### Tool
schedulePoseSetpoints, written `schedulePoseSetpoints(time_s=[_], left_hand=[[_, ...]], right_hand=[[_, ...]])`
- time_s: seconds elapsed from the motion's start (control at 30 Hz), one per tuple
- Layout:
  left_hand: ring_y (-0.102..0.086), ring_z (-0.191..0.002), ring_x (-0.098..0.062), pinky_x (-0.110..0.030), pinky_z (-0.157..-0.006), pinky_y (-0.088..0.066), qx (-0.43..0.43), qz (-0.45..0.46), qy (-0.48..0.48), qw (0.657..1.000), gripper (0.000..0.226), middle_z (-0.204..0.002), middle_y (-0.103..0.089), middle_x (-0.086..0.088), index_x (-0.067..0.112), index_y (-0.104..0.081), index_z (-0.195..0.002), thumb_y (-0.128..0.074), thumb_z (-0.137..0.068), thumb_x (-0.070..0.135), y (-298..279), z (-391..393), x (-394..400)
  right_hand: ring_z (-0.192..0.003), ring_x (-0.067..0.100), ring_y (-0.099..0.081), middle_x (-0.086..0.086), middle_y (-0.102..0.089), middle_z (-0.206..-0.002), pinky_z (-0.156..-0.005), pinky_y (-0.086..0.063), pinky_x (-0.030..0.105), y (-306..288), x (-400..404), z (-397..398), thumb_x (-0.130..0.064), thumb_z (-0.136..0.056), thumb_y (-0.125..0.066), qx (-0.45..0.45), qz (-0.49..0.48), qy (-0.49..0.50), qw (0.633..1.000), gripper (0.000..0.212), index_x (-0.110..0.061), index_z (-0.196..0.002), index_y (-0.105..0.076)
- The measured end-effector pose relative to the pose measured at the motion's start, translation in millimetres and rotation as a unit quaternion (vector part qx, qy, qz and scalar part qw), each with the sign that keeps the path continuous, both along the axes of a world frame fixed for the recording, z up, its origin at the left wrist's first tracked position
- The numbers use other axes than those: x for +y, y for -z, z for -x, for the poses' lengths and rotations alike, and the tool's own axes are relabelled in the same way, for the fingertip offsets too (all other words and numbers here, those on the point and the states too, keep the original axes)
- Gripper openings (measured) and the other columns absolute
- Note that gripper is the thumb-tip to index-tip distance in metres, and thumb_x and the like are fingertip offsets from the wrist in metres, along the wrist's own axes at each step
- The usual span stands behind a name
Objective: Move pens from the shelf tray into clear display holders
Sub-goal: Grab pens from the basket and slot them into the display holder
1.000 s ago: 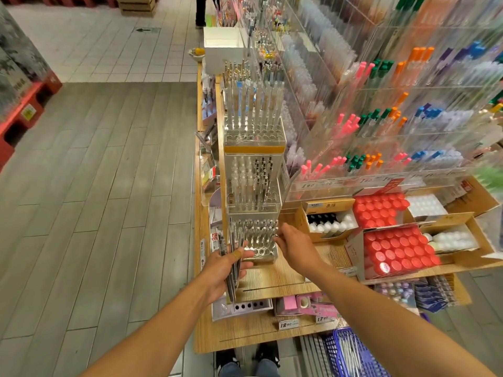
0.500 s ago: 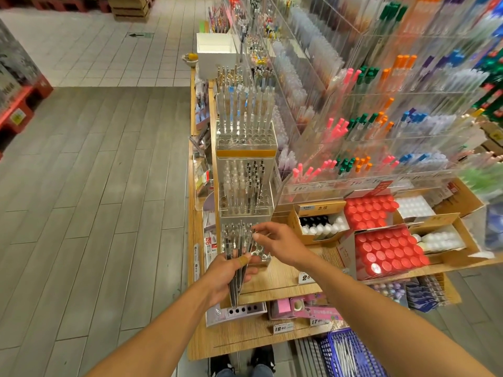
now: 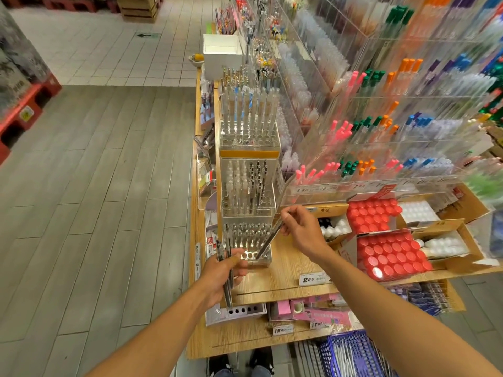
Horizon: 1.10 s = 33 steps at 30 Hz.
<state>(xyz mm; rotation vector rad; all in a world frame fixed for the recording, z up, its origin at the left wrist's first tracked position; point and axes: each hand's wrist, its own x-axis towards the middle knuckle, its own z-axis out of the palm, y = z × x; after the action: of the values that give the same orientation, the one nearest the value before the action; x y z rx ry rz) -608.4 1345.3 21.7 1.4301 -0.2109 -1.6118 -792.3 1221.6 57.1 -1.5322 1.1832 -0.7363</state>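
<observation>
A stepped clear display holder (image 3: 246,191) with rows of round holes stands on the wooden shelf (image 3: 277,278). Pens fill its upper tiers. My left hand (image 3: 221,270) grips a bundle of dark pens (image 3: 226,270) upright, just left of the holder's lowest tier. My right hand (image 3: 302,229) pinches the top of a single dark pen (image 3: 268,240). That pen slants down to the left, its tip at the front right holes of the lowest tier.
Clear racks of coloured pens (image 3: 367,126) rise at the right. Cardboard boxes with red-capped bottles (image 3: 389,254) sit right of my right hand. A blue basket (image 3: 353,355) stands on the floor below. Grey plank floor (image 3: 95,200) stretches to the left.
My right hand took one pen from the bundle in my left hand and lifted up and right; the pen's tip now points into the lowest tier. The left hand stayed put.
</observation>
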Motion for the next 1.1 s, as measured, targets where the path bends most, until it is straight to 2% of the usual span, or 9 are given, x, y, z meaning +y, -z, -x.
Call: schedulePoseSetpoints(time_s=[0.1, 0.23, 0.37, 0.57, 0.7, 0.8, 1.0, 1.03, 1.1], left_hand=[[-0.054, -0.054, -0.016, -0.022, -0.043, -0.048, -0.007, -0.024, 0.005, 1.0, 0.023, -0.074, -0.063, -0.01, 0.004, -0.064, -0.118, -0.058, -0.097, 0.009, 4, -2, 5], [-0.052, -0.054, -0.014, -0.021, -0.043, -0.046, -0.022, -0.025, 0.016, 0.999, 0.025, -0.073, -0.063, -0.008, 0.004, -0.064, -0.116, -0.064, -0.094, 0.016, 7, 0, 7], [-0.052, -0.054, -0.013, -0.022, -0.044, -0.046, -0.026, -0.021, 0.018, 0.999, 0.026, -0.073, -0.066, -0.007, 0.005, -0.063, -0.116, -0.062, -0.094, 0.02, 5, 0, 7], [-0.052, -0.052, -0.011, -0.022, -0.047, -0.045, -0.026, 0.005, 0.031, 0.999, 0.023, -0.071, -0.069, -0.004, 0.011, -0.064, -0.117, -0.06, -0.096, 0.021, 6, -1, 10], [-0.053, -0.054, -0.012, -0.023, -0.05, -0.045, -0.043, 0.023, 0.043, 0.998, 0.022, -0.074, -0.067, -0.005, 0.019, -0.067, -0.119, -0.056, -0.1, 0.017, 8, 0, 10], [-0.054, -0.055, -0.013, -0.023, -0.051, -0.045, -0.044, 0.036, 0.056, 0.997, 0.022, -0.075, -0.066, -0.007, 0.018, -0.067, -0.118, -0.056, -0.1, 0.016, 7, 0, 10], [-0.055, -0.055, -0.013, -0.024, -0.052, -0.046, -0.056, 0.053, 0.069, 0.995, 0.02, -0.073, -0.067, -0.006, 0.017, -0.069, -0.115, -0.06, -0.097, 0.014, 7, 4, 7], [-0.055, -0.055, -0.013, -0.023, -0.052, -0.046, -0.058, 0.053, 0.071, 0.994, 0.02, -0.073, -0.067, -0.005, 0.017, -0.069, -0.115, -0.061, -0.097, 0.014, 7, 5, 7], [-0.054, -0.055, -0.012, -0.024, -0.052, -0.045, -0.064, 0.056, 0.076, 0.994, 0.019, -0.072, -0.067, -0.005, 0.017, -0.069, -0.114, -0.062, -0.096, 0.016, 7, 7, 6]], right_hand=[[-0.074, 0.013, -0.061, 0.003, -0.062, -0.085, -0.067, -0.051, 0.026, 6, 0, -2, -0.016, -0.1, -0.051, 0.111, 0.113, -0.047, 0.986, 0.005, -0.016, -0.096, -0.055], [-0.085, 0.016, -0.055, 0.001, -0.057, -0.097, -0.075, -0.049, 0.035, 23, 4, -7, -0.023, -0.101, -0.049, 0.232, 0.179, -0.137, 0.946, 0.009, -0.014, -0.1, -0.052], [-0.089, 0.017, -0.057, 0.001, -0.058, -0.102, -0.078, -0.051, 0.039, 29, 1, -10, -0.024, -0.1, -0.049, 0.253, 0.18, -0.137, 0.941, 0.011, -0.014, -0.104, -0.053], [-0.091, 0.018, -0.059, -0.003, -0.059, -0.099, -0.075, -0.047, 0.029, 33, -1, -14, -0.025, -0.099, -0.052, 0.273, 0.186, -0.161, 0.93, 0.013, -0.014, -0.104, -0.057], [-0.097, 0.016, -0.056, -0.001, -0.057, -0.104, -0.08, -0.042, 0.024, 38, 0, -14, -0.024, -0.096, -0.058, 0.307, 0.23, -0.179, 0.906, 0.018, -0.013, -0.107, -0.065], [-0.098, 0.017, -0.054, -0.001, -0.053, -0.102, -0.078, -0.039, 0.02, 42, 2, -15, -0.023, -0.093, -0.064, 0.333, 0.266, -0.192, 0.884, 0.018, -0.012, -0.105, -0.07], [-0.093, 0.019, -0.055, -0.002, -0.054, -0.102, -0.078, -0.044, 0.027, 35, 7, -19, -0.03, -0.091, -0.064, 0.395, 0.264, -0.17, 0.864, 0.024, -0.019, -0.111, -0.071], [-0.094, 0.017, -0.057, -0.003, -0.055, -0.103, -0.08, -0.045, 0.028, 32, 8, -23, -0.031, -0.09, -0.065, 0.387, 0.253, -0.165, 0.871, 0.025, -0.02, -0.113, -0.069], [-0.09, 0.014, -0.061, -0.004, -0.061, -0.102, -0.082, -0.05, 0.031, 20, 10, -29, -0.037, -0.09, -0.065, 0.301, 0.151, -0.148, 0.93, 0.029, -0.02, -0.114, -0.066]])
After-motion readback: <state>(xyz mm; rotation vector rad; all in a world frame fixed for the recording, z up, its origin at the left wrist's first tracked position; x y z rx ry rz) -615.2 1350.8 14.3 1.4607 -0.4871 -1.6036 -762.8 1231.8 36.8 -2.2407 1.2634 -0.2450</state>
